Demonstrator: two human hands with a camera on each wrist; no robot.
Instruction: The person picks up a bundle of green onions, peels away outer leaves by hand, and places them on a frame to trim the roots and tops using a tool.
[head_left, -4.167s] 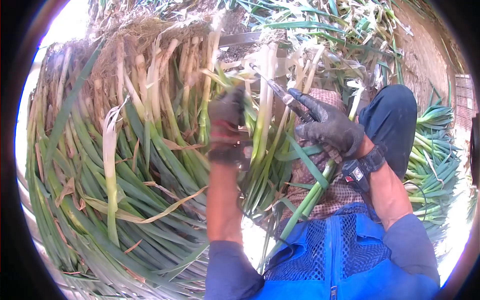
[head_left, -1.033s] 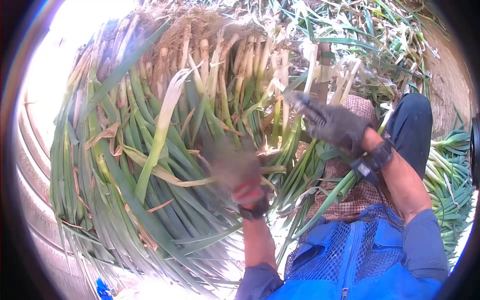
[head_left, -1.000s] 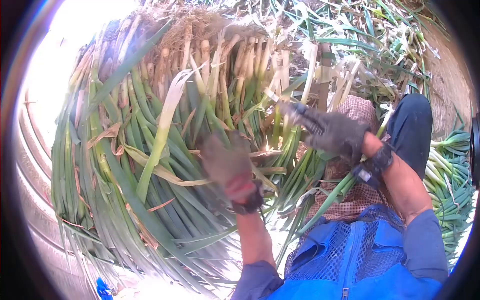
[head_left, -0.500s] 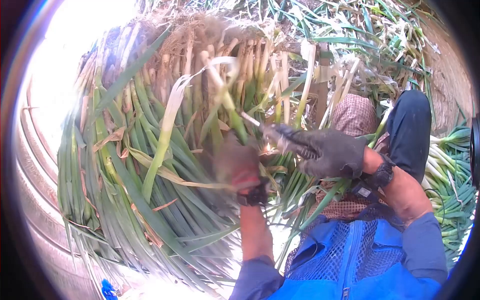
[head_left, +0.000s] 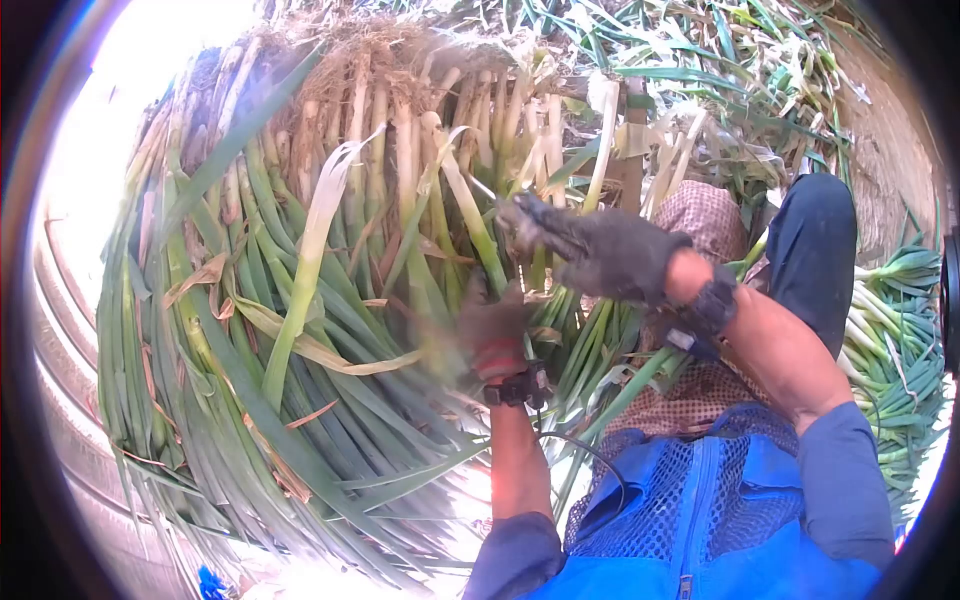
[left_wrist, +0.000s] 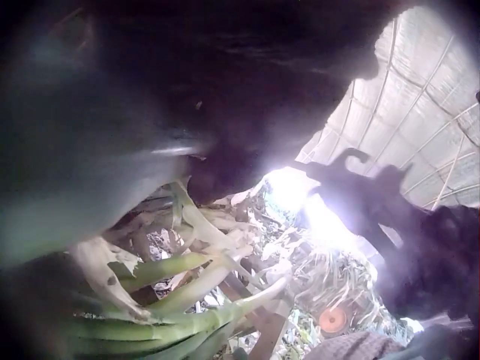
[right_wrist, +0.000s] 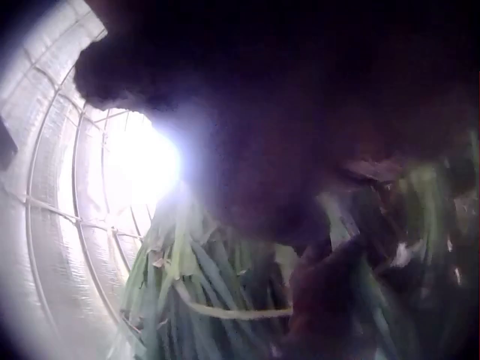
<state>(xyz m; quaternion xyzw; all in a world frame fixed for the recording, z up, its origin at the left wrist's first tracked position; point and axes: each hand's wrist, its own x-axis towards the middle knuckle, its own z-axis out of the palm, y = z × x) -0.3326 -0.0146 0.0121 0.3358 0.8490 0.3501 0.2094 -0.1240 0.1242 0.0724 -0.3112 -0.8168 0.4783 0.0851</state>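
Note:
In the head view, the gloved left hand (head_left: 495, 322) grips a long green onion (head_left: 472, 218) near its lower green part, and the pale end points up and left. The gloved right hand (head_left: 625, 255) holds a dark hand tool (head_left: 545, 225) with a slim, nozzle-like tip, which points left close to that stalk. Dark glove shapes fill much of both wrist views. In the left wrist view, green and white stalks (left_wrist: 180, 285) lie below the glove, and the tool (left_wrist: 375, 195) shows as a dark outline with a small hook. The left fingers are blurred.
A big heap of rooted green onions (head_left: 300, 280) covers the left side. Leaf scraps (head_left: 760, 60) lie at the back right, and a pile of pale-stalked onions (head_left: 890, 350) is at the right. The person's knee (head_left: 815, 260) is bent beside the right arm.
The left hand reached into the heap about a second ago and now holds an onion stalk. The right hand has brought the tool left, close to that stalk.

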